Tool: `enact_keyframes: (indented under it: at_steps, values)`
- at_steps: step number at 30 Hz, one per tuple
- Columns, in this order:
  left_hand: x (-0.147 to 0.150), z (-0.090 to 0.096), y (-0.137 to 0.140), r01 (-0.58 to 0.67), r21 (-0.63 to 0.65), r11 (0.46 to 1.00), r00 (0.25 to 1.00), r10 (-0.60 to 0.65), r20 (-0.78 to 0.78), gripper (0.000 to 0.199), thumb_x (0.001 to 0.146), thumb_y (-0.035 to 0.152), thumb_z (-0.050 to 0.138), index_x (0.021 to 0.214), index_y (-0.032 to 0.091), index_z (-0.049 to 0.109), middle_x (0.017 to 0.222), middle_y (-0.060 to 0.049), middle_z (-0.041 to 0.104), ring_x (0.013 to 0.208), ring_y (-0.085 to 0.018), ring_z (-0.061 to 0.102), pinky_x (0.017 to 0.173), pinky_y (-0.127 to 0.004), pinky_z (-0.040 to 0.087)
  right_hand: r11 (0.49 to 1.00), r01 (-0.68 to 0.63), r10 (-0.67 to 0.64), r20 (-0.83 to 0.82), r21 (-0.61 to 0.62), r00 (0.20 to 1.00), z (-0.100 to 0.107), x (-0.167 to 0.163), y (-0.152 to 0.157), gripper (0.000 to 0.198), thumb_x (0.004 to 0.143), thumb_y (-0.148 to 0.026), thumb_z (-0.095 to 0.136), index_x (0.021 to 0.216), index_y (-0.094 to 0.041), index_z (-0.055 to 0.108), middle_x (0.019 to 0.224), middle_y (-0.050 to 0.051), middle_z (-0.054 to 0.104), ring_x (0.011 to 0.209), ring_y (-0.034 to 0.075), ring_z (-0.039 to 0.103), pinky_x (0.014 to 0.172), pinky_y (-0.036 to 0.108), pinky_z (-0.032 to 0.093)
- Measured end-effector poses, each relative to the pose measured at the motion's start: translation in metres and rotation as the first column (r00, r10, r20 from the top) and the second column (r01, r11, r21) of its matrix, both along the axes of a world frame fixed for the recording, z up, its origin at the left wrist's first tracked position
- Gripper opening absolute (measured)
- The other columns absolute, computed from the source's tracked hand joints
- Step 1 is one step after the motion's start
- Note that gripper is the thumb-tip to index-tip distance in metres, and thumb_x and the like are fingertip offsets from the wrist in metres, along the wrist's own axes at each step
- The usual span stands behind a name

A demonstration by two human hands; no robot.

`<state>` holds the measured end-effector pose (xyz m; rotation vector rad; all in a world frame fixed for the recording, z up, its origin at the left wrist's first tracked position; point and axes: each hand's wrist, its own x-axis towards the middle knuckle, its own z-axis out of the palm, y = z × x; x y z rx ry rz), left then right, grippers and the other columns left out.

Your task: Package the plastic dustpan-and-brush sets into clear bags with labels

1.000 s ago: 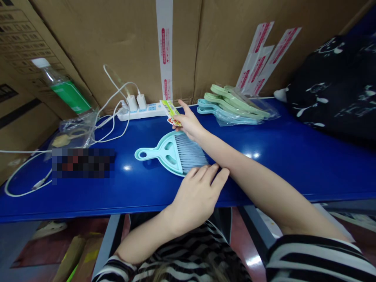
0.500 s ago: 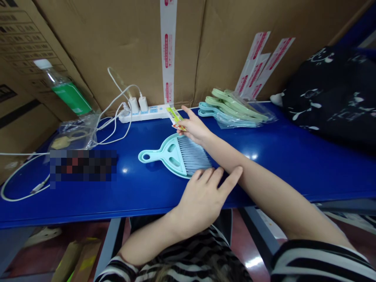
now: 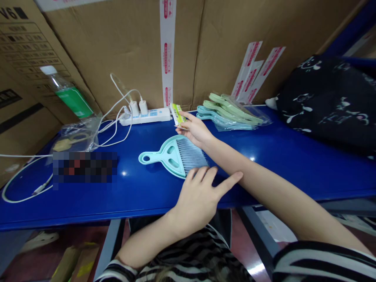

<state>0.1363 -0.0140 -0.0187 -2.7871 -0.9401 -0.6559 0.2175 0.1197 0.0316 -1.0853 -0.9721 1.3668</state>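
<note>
In the head view my right hand (image 3: 197, 130) pinches a small yellow-green and white printed card (image 3: 177, 114), upright near the power strip. Below it on the blue table lies a light-blue dustpan (image 3: 169, 154) with a brush nested in it, its grey bristles (image 3: 190, 156) pointing right and the handle to the left. My left hand (image 3: 198, 197) lies palm down at the table's near side, fingers apart, just below the bristles. Its fingertips hide the lower edge of the bristles, and whether they touch cannot be made out. The left thumb reaches toward my right forearm.
Bagged green and light-blue dustpan sets (image 3: 232, 113) lie at the back. A white power strip (image 3: 158, 114) with chargers and cables stands behind the dustpan. Left are a green-labelled bottle (image 3: 72, 98) and a pixelated object (image 3: 85, 168); right, a black patterned bag (image 3: 326, 105).
The card in my right hand has turned more upright and edge-on and shifted slightly right. My left hand and the dustpan stay almost where they were. The camera view has tilted up slightly.
</note>
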Motion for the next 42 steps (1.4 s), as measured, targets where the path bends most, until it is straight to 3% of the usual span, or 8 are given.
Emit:
enact_keyframes:
  at_steps: [5, 9, 14, 23, 29, 34, 39, 42]
  values:
    - [0.001, 0.000, 0.000, -0.082, 0.009, 0.997, 0.994, 0.082, 0.071, 0.049, 0.083, 0.009, 0.042, 0.132, 0.014, 0.047, 0.119, -0.011, 0.058, 0.109, -0.024, 0.052, 0.091, -0.038, 0.044, 0.998, -0.059, 0.058, 0.109, 0.012, 0.992, -0.009, 0.024, -0.014, 0.038, 0.078, 0.003, 0.051, 0.108, -0.014, 0.066, 0.077, 0.002, 0.069, 0.068, 0.011, 0.065, 0.072, 0.027, 0.056]
    - [0.002, 0.000, 0.001, -0.102, 0.004, 0.995, 0.989, 0.101, 0.105, 0.043, 0.083, 0.011, 0.043, 0.125, 0.011, 0.053, 0.115, -0.011, 0.062, 0.107, -0.024, 0.055, 0.091, -0.037, 0.046, 0.973, -0.228, 0.215, 0.232, 0.028, 0.949, -0.013, 0.053, -0.027, 0.021, 0.078, -0.007, 0.058, 0.088, -0.017, 0.075, 0.089, 0.003, 0.074, 0.076, 0.012, 0.065, 0.074, 0.027, 0.054]
    - [-0.005, 0.004, 0.004, -0.091, -0.019, 0.996, 0.991, 0.092, 0.100, 0.034, 0.086, 0.012, 0.043, 0.118, 0.012, 0.057, 0.110, -0.010, 0.065, 0.103, -0.022, 0.058, 0.088, -0.035, 0.049, 0.912, -0.404, 0.348, 0.390, 0.068, 0.853, -0.019, 0.079, -0.034, 0.028, 0.070, -0.021, 0.071, 0.097, -0.019, 0.075, 0.090, 0.004, 0.074, 0.078, 0.015, 0.065, 0.073, 0.030, 0.054]
    - [-0.041, 0.023, 0.007, -0.128, -0.046, 0.991, 0.991, 0.130, 0.037, 0.028, 0.092, 0.016, 0.042, 0.113, 0.015, 0.061, 0.112, -0.008, 0.067, 0.108, -0.022, 0.059, 0.093, -0.038, 0.049, 0.855, -0.514, 0.394, 0.560, 0.067, 0.729, -0.021, 0.083, -0.044, 0.044, 0.065, -0.031, 0.075, 0.107, -0.017, 0.072, 0.106, 0.007, 0.070, 0.066, 0.013, 0.064, 0.057, 0.025, 0.056]
    - [-0.074, 0.030, 0.011, -0.203, -0.057, 0.977, 0.979, 0.202, -0.026, 0.028, 0.094, 0.019, 0.042, 0.113, 0.018, 0.063, 0.116, -0.009, 0.065, 0.108, -0.023, 0.060, 0.093, -0.041, 0.050, 0.829, -0.558, 0.457, 0.614, -0.032, 0.644, -0.020, 0.079, -0.048, 0.035, 0.074, -0.032, 0.065, 0.105, -0.017, 0.073, 0.077, 0.003, 0.070, 0.053, 0.010, 0.059, 0.050, 0.024, 0.052]
    - [-0.093, 0.025, 0.017, -0.185, -0.055, 0.981, 0.981, 0.180, -0.072, 0.032, 0.095, 0.017, 0.039, 0.120, 0.017, 0.060, 0.127, -0.010, 0.059, 0.120, -0.024, 0.053, 0.099, -0.043, 0.048, 0.827, -0.557, 0.281, 0.802, 0.077, 0.528, -0.024, 0.075, -0.048, 0.034, 0.079, -0.028, 0.059, 0.109, -0.017, 0.072, 0.055, -0.003, 0.056, 0.046, 0.009, 0.048, 0.048, 0.023, 0.044]
    - [-0.100, 0.017, 0.017, -0.198, -0.052, 0.979, 0.980, 0.197, -0.018, 0.034, 0.095, 0.016, 0.037, 0.124, 0.019, 0.056, 0.129, -0.010, 0.057, 0.126, -0.024, 0.048, 0.101, -0.044, 0.046, 0.809, -0.525, -0.011, 0.900, 0.264, 0.436, -0.027, 0.074, -0.047, 0.033, 0.080, -0.033, 0.061, 0.109, -0.022, 0.071, 0.080, 0.004, 0.058, 0.060, 0.012, 0.050, 0.061, 0.029, 0.048]
    - [-0.102, 0.015, 0.016, -0.281, -0.023, 0.959, 0.959, 0.281, 0.017, 0.034, 0.094, 0.017, 0.039, 0.122, 0.021, 0.057, 0.129, -0.009, 0.056, 0.127, -0.027, 0.045, 0.100, -0.048, 0.045, 0.766, -0.562, -0.105, 0.922, 0.313, 0.372, -0.024, 0.076, -0.051, 0.039, 0.079, -0.042, 0.063, 0.114, -0.025, 0.069, 0.103, 0.011, 0.060, 0.088, 0.022, 0.056, 0.079, 0.041, 0.049]
